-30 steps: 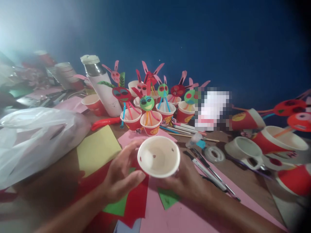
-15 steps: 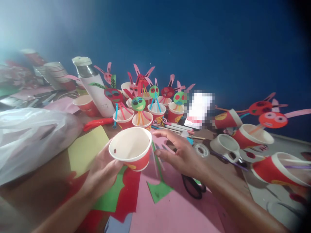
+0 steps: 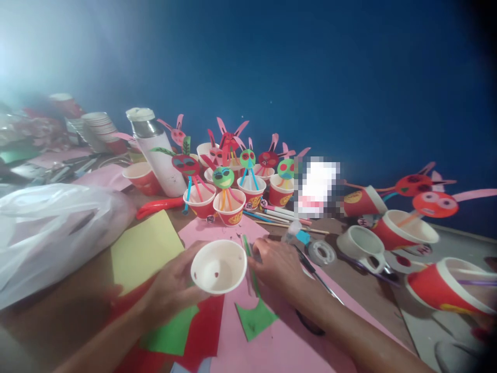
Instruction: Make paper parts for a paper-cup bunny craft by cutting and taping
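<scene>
My left hand (image 3: 174,282) is wrapped round the side of a white-lined paper cup (image 3: 223,287). The cup is tipped so that its inside faces me, and small dark holes show in it. My right hand (image 3: 274,259) is down on the pink paper, right of the cup, fingers curled together. Its fingertips meet a thin green strip (image 3: 254,282); whether they grip it is hidden. Below them lies a green paper scrap (image 3: 254,318) with a curved cut edge. Scissors (image 3: 310,322) are partly covered by my right forearm.
Several red cups with paper bug figures (image 3: 229,207) stand at the back. A white flask (image 3: 163,160) and a plastic bag (image 3: 58,238) are on the left. Tape (image 3: 321,252), pens (image 3: 285,212), a white mug (image 3: 361,247) and more cups (image 3: 438,285) lie rightward.
My right hand has gone from spread fingers to curled ones, lower over the green strip. The cup in my left hand has moved down and tilted its opening toward me.
</scene>
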### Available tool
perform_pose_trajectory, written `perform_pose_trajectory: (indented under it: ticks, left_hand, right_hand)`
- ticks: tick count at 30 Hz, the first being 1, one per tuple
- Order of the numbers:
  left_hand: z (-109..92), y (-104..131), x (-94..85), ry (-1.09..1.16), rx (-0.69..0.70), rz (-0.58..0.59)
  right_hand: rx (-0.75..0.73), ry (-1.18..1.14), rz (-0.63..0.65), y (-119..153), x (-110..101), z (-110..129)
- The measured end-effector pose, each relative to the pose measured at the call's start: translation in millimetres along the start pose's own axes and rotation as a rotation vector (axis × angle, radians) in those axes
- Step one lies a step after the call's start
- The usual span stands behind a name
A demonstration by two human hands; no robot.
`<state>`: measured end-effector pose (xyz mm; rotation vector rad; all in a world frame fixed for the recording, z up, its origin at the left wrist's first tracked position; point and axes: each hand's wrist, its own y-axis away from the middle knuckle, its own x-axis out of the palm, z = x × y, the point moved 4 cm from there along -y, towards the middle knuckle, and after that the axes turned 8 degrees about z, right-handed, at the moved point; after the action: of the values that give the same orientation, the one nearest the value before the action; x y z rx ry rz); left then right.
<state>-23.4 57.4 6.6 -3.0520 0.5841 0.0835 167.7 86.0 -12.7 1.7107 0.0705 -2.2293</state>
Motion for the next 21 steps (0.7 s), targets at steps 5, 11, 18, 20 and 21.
perform_pose_trajectory:
  ticks: [5,11,18,20,21]
  left_hand:
    - [3.0,-6.0,0.7,-0.05,0.004,0.069]
    - [8.7,-3.2,-4.6,-0.008,0.006,0.225]
    - [21.2,6.3,-11.7,-0.022,0.079,0.329]
    - [22.0,7.9,-12.2,0.017,0.077,0.358]
    - [22.1,8.2,-12.3,0.036,0.064,0.372]
  right_hand:
    - [0.013,-0.009,0.036,-2.6,5.5,0.6]
    - [-0.003,-0.136,0.046,-1.7,-11.8,-6.9]
    - [-0.098,-0.664,-0.109,17.6,-54.4,-12.6]
    - [-0.123,-0.804,-0.155,25.0,-59.1,-10.3]
    - [-0.133,-0.843,-0.173,28.0,-60.5,-8.5]
